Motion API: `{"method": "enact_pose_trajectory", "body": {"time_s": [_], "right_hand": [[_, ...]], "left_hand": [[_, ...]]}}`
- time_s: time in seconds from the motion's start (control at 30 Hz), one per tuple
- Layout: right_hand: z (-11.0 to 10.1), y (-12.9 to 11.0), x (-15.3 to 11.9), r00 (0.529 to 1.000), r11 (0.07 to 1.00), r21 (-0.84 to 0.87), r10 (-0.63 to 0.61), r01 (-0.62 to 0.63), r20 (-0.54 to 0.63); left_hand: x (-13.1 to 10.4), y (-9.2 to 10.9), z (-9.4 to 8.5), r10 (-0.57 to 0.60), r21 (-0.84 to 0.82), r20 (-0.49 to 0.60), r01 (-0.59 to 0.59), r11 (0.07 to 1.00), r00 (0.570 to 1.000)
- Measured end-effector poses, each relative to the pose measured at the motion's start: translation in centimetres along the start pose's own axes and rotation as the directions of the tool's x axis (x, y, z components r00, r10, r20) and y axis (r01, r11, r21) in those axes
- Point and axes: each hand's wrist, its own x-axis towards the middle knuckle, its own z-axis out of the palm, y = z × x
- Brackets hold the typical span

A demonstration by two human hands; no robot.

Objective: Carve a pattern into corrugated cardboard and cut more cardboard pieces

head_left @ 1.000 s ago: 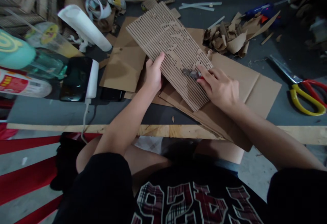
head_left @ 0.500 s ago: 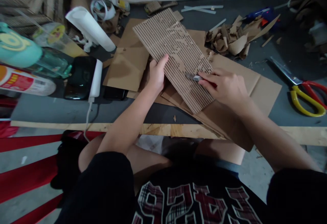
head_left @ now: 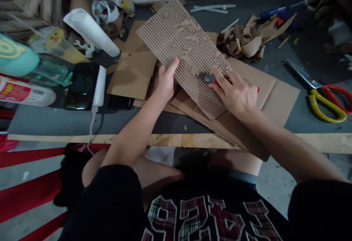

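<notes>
A sheet of corrugated cardboard [head_left: 162,32] is tilted over the table, its ridges bare except for torn patches of paper. My left hand [head_left: 166,80] is closed on its near left edge, thumb on top. In my right hand [head_left: 237,91] is a utility knife [head_left: 208,78] with a red handle, mostly covered by my fingers. The blade lies against the ridges beside a leftover paper patch [head_left: 192,65]. Under the sheet are flat brown cardboard pieces [head_left: 280,94].
Scissors [head_left: 316,91] with red and yellow handles lie at right. Torn paper scraps [head_left: 247,43] and a blue glue gun [head_left: 277,13] sit behind. At left are bottles [head_left: 26,91], a drink cup [head_left: 63,47], a black phone [head_left: 81,86] and a cabled white device [head_left: 99,89].
The knife and my right hand have shifted slightly left and up over the ridges. My left hand keeps its hold on the sheet. The whole view has moved a little.
</notes>
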Motion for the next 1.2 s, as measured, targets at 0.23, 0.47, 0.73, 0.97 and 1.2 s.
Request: {"method": "enact_pose_trajectory", "body": {"time_s": [0.23, 0.47, 0.73, 0.97, 1.2], "right_hand": [[-0.4, 1.6, 0.9, 0.991, 0.979, 0.193, -0.035, 0.060, -0.130], [1.7, 2.3, 1.5, 0.936, 0.861, 0.367, -0.334, 0.352, -0.113], [1.7, 1.2, 1.5, 0.920, 0.859, 0.335, -0.335, 0.387, -0.201], [1.8, 2.1, 1.7, 0.949, 0.869, 0.481, 0.046, 0.116, -0.312], [1.4, 1.9, 1.4, 0.893, 0.807, 0.382, -0.412, 0.449, -0.179]], "left_hand": [[-0.9, 0.1, 0.4, -0.043, 0.051, 0.071, 0.040, 0.998, 0.997], [-0.5, -0.3, 0.1, -0.062, 0.216, 0.319, -0.009, 0.976, 0.946], [-0.7, -0.4, 0.2, -0.075, 0.264, 0.301, -0.008, 0.965, 0.951], [-0.6, -0.4, 0.0, -0.066, 0.261, 0.326, -0.023, 0.965, 0.943], [-0.4, -0.6, 0.1, -0.070, 0.217, 0.313, 0.000, 0.976, 0.947]]}}
